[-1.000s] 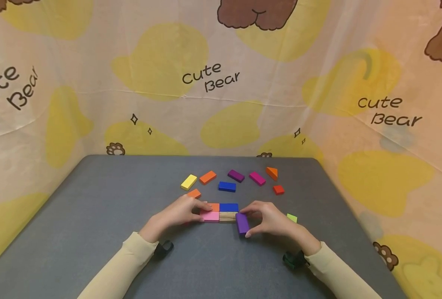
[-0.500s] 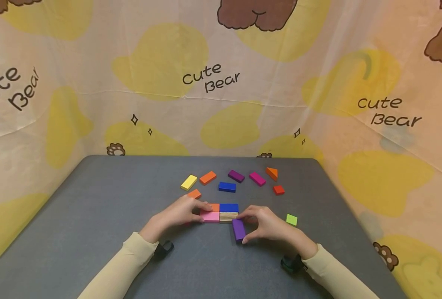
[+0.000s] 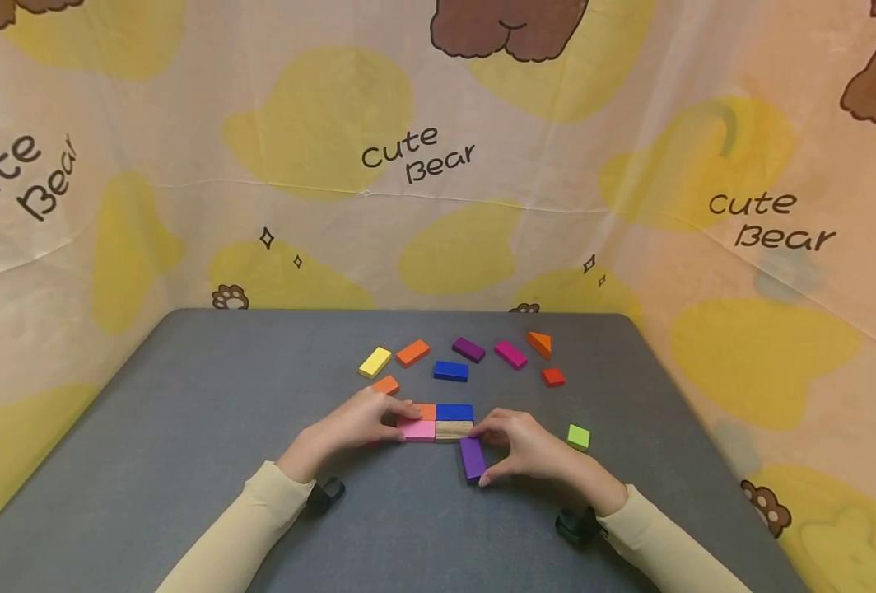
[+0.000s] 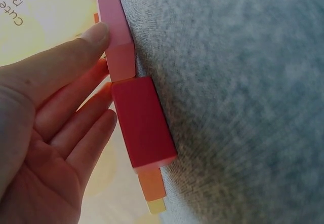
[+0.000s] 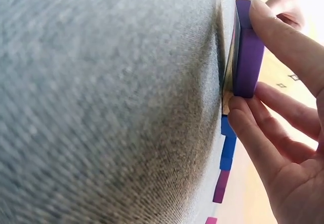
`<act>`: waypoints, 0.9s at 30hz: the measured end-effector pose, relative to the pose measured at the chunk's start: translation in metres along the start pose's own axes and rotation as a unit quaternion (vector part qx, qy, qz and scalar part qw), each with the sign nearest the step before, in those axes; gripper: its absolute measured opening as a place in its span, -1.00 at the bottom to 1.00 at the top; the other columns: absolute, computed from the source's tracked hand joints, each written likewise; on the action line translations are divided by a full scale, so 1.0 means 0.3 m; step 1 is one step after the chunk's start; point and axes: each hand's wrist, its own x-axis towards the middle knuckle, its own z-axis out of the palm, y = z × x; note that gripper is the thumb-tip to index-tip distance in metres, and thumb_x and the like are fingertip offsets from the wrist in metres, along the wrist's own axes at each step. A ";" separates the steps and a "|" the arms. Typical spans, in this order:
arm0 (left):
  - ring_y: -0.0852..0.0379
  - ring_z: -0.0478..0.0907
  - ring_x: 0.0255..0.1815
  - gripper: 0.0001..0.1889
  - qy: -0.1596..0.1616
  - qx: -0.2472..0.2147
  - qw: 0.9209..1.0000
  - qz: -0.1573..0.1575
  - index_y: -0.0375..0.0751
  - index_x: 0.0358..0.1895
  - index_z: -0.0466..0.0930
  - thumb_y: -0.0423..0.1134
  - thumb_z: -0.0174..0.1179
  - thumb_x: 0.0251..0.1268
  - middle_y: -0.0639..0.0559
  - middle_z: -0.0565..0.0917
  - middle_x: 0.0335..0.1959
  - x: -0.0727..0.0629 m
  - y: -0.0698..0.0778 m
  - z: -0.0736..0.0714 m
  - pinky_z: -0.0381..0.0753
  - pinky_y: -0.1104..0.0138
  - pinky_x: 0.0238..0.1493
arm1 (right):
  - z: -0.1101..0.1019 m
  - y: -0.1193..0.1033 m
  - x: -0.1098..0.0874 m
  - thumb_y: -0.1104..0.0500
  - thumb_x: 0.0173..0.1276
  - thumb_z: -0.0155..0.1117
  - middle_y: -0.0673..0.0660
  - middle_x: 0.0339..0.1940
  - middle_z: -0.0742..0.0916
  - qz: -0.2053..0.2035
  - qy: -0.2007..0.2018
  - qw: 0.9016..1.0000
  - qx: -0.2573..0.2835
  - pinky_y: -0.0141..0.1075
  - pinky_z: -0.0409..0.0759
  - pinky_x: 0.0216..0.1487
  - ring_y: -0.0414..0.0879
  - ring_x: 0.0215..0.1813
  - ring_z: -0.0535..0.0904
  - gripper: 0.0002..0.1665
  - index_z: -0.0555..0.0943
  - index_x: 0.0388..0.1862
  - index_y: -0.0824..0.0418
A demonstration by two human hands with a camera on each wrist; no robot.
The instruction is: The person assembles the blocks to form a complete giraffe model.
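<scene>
In the head view, pink point(image 3: 417, 431) and bare-wood point(image 3: 454, 430) blocks lie end to end, with orange point(image 3: 427, 411) and blue point(image 3: 454, 412) ones right behind. My left hand point(image 3: 354, 424) pinches the left end of this group, thumb against the pink block and index finger on the orange. A red block point(image 4: 144, 122) lies below that hand's fingers in the left wrist view, mostly hidden from the head. Between thumb and fingertips, my right hand point(image 3: 524, 445) holds a purple block point(image 3: 472, 459) lengthwise, in front of the wood block's right end and slightly askew to it.
Behind the group lie yellow point(image 3: 375, 362), orange point(image 3: 412, 352), blue point(image 3: 450, 371), dark purple point(image 3: 468, 349) and magenta point(image 3: 510, 354) blocks. An orange triangle point(image 3: 540, 344) and a small red block point(image 3: 552, 376) are at back right. A lime green block point(image 3: 578, 436) sits beyond the right wrist.
My right hand has brought the purple block toward me and a little left, from the wood block's right end to in front of it. The left hand stays in place.
</scene>
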 end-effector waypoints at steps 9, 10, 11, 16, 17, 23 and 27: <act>0.15 0.50 0.24 -0.57 0.000 -0.003 1.000 0.001 0.08 0.09 0.64 -0.14 0.39 0.08 0.12 0.62 0.12 0.001 -0.010 0.006 0.57 0.31 0.03 | 0.006 0.000 -0.001 -0.19 -0.09 0.53 -0.05 -0.02 0.61 0.010 -0.003 1.000 0.017 -0.38 0.60 0.02 -0.20 -0.01 0.60 -0.28 0.60 0.06 0.07; 0.15 0.49 0.24 -0.57 -0.001 -0.004 1.000 0.001 0.07 0.09 0.64 -0.15 0.39 0.08 0.11 0.62 0.13 0.002 -0.011 0.005 0.57 0.31 0.02 | 0.004 0.002 -0.003 -0.19 -0.09 0.53 -0.04 -0.02 0.62 0.010 -0.002 1.000 0.021 -0.37 0.60 0.02 -0.19 -0.01 0.60 -0.28 0.60 0.06 0.08; 0.15 0.49 0.24 -0.57 -0.003 -0.004 1.000 0.000 0.07 0.10 0.63 -0.15 0.39 0.08 0.11 0.61 0.13 0.003 -0.011 0.004 0.57 0.31 0.02 | 0.002 0.004 -0.005 -0.19 -0.08 0.53 -0.04 -0.02 0.62 0.011 0.000 1.000 0.023 -0.37 0.60 0.02 -0.19 -0.01 0.60 -0.28 0.60 0.07 0.08; 0.15 0.48 0.26 -0.55 -0.009 -0.004 1.000 -0.007 0.08 0.12 0.62 -0.15 0.39 0.08 0.12 0.60 0.15 0.003 -0.008 0.000 0.57 0.33 0.01 | -0.006 0.014 -0.017 -0.18 -0.08 0.53 -0.04 -0.06 0.66 0.018 0.008 1.000 0.006 -0.30 0.61 0.01 -0.19 -0.03 0.61 -0.30 0.61 0.05 0.08; 0.15 0.48 0.26 -0.55 -0.009 -0.006 1.000 -0.008 0.08 0.12 0.62 -0.15 0.39 0.08 0.12 0.60 0.15 0.003 -0.006 -0.001 0.57 0.32 0.02 | -0.006 0.016 -0.019 -0.18 -0.08 0.53 -0.05 -0.07 0.66 0.018 0.008 1.000 -0.001 -0.30 0.61 0.00 -0.19 -0.04 0.60 -0.30 0.62 0.04 0.08; 0.14 0.49 0.25 -0.55 -0.007 -0.005 1.000 -0.007 0.06 0.11 0.63 -0.15 0.39 0.08 0.10 0.61 0.14 0.003 -0.005 -0.001 0.56 0.26 0.07 | -0.005 0.021 -0.019 -0.18 -0.07 0.52 -0.08 -0.15 0.68 0.015 0.003 1.000 -0.018 -0.34 0.59 -0.08 -0.22 -0.12 0.56 -0.38 0.66 -0.02 0.06; 0.15 0.48 0.25 -0.56 -0.009 -0.002 1.000 -0.004 0.07 0.11 0.63 -0.15 0.39 0.08 0.12 0.61 0.14 0.004 -0.009 0.001 0.56 0.26 0.08 | -0.005 0.018 -0.012 -0.20 -0.06 0.51 -0.10 -0.18 0.67 0.016 -0.003 1.000 -0.025 -0.37 0.57 -0.12 -0.23 -0.15 0.54 -0.41 0.68 -0.05 0.03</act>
